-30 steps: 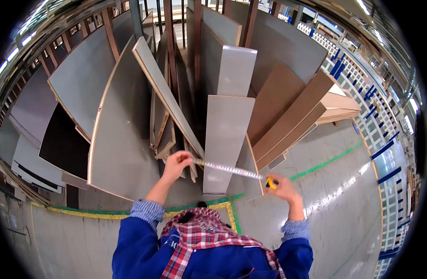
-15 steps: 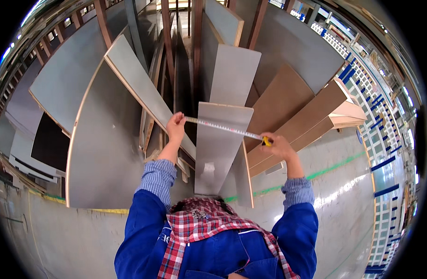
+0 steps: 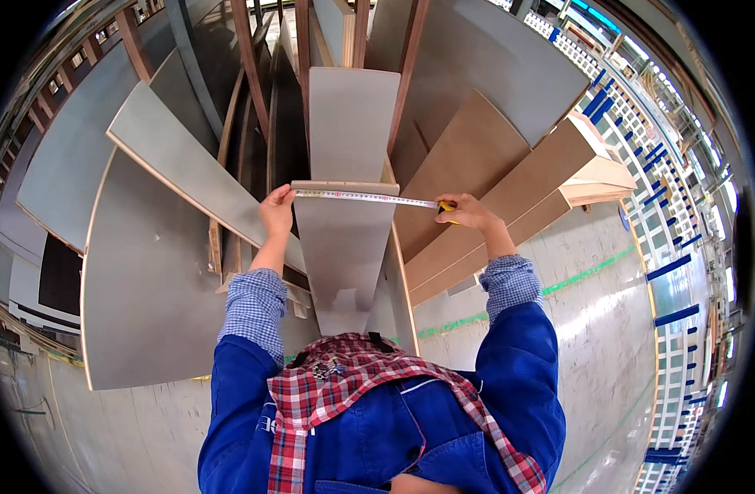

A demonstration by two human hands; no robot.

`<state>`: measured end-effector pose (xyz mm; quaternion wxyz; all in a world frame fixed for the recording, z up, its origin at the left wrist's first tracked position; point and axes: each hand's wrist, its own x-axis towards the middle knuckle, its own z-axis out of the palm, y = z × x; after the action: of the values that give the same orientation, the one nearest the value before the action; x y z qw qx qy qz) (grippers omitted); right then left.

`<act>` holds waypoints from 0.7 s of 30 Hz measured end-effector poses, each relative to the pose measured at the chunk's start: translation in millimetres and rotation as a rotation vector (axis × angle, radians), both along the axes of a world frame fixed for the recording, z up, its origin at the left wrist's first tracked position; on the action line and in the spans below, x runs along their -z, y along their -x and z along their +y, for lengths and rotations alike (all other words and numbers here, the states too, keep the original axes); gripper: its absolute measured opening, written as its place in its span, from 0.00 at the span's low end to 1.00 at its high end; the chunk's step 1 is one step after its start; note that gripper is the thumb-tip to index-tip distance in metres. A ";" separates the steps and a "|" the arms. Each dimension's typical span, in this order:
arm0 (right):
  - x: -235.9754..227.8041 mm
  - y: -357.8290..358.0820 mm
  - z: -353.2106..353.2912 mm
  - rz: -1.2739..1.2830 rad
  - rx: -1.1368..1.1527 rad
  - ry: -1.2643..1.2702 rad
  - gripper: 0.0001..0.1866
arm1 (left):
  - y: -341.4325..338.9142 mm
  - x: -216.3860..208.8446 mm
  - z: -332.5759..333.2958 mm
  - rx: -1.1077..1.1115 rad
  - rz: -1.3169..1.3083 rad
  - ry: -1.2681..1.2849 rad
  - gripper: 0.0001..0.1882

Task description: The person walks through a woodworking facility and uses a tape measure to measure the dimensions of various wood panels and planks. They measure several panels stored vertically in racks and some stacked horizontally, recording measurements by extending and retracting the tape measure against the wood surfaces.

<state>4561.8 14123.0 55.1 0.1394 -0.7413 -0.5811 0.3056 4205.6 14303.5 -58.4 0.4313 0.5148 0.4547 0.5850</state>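
Note:
A tape measure with a yellow and black case sits in my right hand, fingers closed round it. Its white blade runs out leftward, stretched across a grey panel just below the panel's upper edge. My left hand pinches the blade's end at the panel's left edge. The panel stands upright in front of me, with a pale patch low on its face. Past its right edge, the blade spans open air up to the case.
Large grey boards lean on the left, with a narrower board slanting beside them. Brown panels and long brown box-like pieces lean on the right. Behind stand rack posts. White racking with blue parts lines the far right.
The tape has gone from slanting across the panel to nearly level along its upper edge. My left hand now meets the panel's left edge. The whole view has shifted slightly.

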 end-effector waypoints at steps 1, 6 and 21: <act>0.8 0.4 2.1 0.006 -0.010 0.005 0.27 | 0.8 2.3 0.8 -0.008 0.022 -0.007 0.11; 9.6 -18.2 14.1 0.027 -0.057 -0.019 0.27 | -0.4 10.4 6.3 0.011 0.018 -0.042 0.10; 11.3 -13.9 -17.2 0.148 -0.116 -0.044 0.23 | -22.4 -2.1 -33.6 -0.249 0.155 -0.069 0.06</act>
<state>4575.8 14105.9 43.8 0.1804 -0.6786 -0.6177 0.3541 4228.0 14269.9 -56.3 0.3008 0.5126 0.5266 0.6078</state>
